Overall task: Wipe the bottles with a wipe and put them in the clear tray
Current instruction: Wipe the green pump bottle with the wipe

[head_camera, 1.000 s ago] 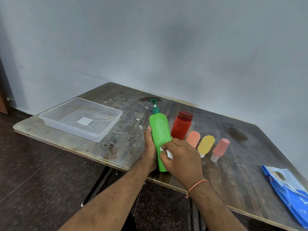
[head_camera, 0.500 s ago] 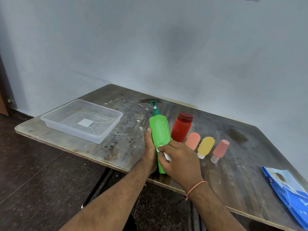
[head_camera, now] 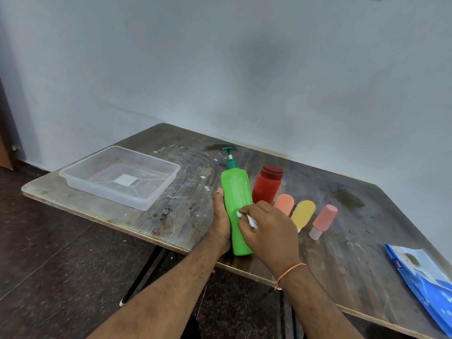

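Left hand (head_camera: 221, 220) gripped the tall green plastic pump bottle (head_camera: 236, 206), upright at the near edge of the worn wooden table (head_camera: 186, 216). Right hand (head_camera: 267, 228), fingers curled, pinched a small white wipe (head_camera: 250, 220) against the bottle's side. Clear rectangular plastic tray (head_camera: 160, 192) sat well left, holding no bottles.

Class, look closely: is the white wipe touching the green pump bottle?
Touching. The head view shows the right hand pressing the wipe against the green pump bottle, no gap visible.
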Demonstrator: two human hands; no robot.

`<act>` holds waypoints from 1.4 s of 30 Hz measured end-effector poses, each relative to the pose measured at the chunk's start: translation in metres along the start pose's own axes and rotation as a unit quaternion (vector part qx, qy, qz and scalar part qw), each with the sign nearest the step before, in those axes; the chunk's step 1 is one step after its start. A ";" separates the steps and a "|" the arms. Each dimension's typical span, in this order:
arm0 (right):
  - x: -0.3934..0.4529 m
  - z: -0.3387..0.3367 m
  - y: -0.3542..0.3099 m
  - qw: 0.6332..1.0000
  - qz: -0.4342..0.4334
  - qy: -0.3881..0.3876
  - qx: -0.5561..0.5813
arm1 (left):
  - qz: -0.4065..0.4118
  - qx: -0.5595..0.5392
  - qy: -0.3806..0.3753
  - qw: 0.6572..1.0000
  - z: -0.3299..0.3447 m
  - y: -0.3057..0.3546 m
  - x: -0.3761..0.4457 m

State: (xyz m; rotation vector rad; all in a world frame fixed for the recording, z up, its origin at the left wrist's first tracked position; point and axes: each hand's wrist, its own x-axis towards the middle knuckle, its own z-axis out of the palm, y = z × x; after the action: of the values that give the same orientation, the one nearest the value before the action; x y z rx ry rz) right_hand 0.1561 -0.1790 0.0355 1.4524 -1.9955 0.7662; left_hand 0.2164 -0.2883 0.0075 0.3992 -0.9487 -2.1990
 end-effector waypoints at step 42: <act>-0.002 -0.003 0.009 0.996 -0.003 -0.026 0.082 | -0.021 -0.021 -0.011 1.000 -0.006 -0.003 0.009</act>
State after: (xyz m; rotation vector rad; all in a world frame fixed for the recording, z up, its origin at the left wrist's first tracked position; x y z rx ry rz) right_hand 0.1482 -0.1732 0.0344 1.5857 -2.0041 0.9181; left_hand 0.2121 -0.2965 0.0010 0.3786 -0.9132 -2.2609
